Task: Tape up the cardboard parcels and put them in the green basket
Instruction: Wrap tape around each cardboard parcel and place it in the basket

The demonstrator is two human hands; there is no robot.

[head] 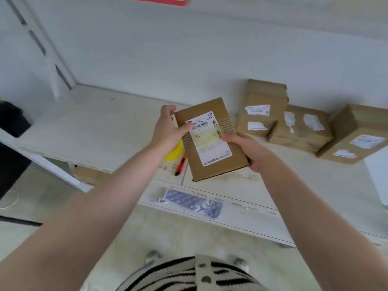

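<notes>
Cardboard parcel (211, 139): held above surface (94, 131), left hand (168, 131) and right hand (247, 150) fingers grasping its sides. Step judged: inspection before taping; next move calls for yellow tape roll (175, 153).

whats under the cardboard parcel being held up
Below the flat brown cardboard parcel, a yellow tape roll and an orange-handled utility knife peek out on the white table. The parcel and left hand cover most of the roll.
</notes>
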